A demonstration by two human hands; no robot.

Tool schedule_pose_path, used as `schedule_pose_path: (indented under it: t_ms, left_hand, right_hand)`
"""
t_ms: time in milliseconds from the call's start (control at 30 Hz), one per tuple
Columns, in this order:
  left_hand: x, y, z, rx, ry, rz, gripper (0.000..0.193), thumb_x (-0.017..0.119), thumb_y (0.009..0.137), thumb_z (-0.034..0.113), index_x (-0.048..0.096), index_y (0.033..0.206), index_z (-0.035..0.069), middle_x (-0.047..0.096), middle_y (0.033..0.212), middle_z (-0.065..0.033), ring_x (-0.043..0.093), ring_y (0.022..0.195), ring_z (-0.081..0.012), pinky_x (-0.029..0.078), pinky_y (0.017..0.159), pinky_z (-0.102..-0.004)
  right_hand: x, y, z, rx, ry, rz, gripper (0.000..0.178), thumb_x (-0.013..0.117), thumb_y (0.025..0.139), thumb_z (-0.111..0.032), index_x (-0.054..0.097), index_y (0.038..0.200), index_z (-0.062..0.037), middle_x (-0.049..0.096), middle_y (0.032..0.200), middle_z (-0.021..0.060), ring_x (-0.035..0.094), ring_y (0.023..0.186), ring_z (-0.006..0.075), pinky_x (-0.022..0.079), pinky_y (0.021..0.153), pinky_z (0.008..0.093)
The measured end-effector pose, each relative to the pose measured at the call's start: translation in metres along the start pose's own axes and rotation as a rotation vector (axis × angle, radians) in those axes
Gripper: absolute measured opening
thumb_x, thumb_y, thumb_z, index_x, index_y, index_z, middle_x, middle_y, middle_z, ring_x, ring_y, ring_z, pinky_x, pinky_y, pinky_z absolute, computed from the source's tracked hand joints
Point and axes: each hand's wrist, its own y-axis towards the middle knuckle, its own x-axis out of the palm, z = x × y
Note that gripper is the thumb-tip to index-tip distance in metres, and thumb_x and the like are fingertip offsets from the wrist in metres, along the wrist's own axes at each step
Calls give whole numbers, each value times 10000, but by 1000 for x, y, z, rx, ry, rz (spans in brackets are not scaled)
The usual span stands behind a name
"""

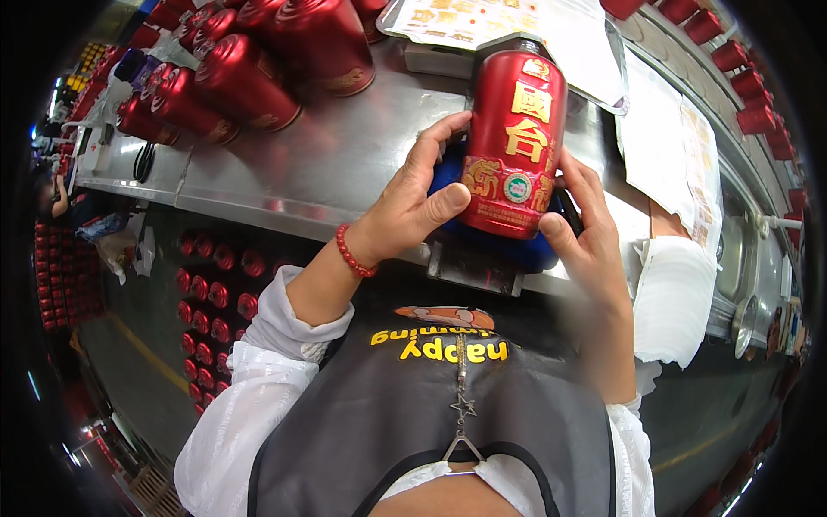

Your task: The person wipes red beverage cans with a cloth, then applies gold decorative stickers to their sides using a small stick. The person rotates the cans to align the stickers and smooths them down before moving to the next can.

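Note:
A red bottle (514, 138) with raised gold lettering and a round green-and-white mark lies tilted in front of me, its dark neck pointing away. Under its near end shows a blue support (525, 252), mostly hidden by the bottle. My left hand (422, 185), with a red bead bracelet at the wrist, cups the bottle's left side, thumb at its edge and index finger stretched along it. On the opposite side, my right hand (587, 215) curves round the lower right edge, its thumb near the base. The other fingertips are partly hidden.
Several red bottles (245, 82) crowd the far left of the steel table (267, 172). Printed sheets (469, 19) lie at the back, and white papers (676, 293) hang over the right edge. Red bottles (758, 116) line a track at far right. More bottles (211, 293) stand below left.

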Motion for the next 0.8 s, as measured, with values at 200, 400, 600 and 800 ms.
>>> schedule_pose_path:
  t_ms: [200,400,600,800]
  left_hand:
    - [1,-1,-9,26,108,-16,905,643,925,545,238,1522,-1,358,1484,-212,355,1406,-322,291,1168,-432]
    - [3,-2,-13,54,95,11,925,656,910,559,246,1513,-9,370,1468,-231,380,1390,-337,308,1158,-440]
    - [6,-1,-12,20,94,41,985,657,881,613,243,1511,-20,380,1460,-251,399,1377,-348,329,1147,-441]
    - [-7,-16,-13,218,677,-18,1093,717,784,646,211,1544,45,373,1492,-225,377,1371,-415,121,1177,-628]
  right_hand:
    - [1,0,-1,-11,-53,6,854,761,856,-431,415,1470,52,494,1353,189,530,1208,279,426,1047,385]
    - [-1,0,0,-32,-54,-4,811,736,893,-400,402,1479,50,488,1359,187,530,1213,272,428,1047,374]
    - [-1,0,0,-18,-50,-17,819,736,896,-392,382,1492,44,476,1377,185,537,1211,267,430,1046,370]
    - [1,-4,-7,-21,-16,46,850,768,861,-387,387,1491,38,472,1395,185,559,1169,255,439,1031,384]
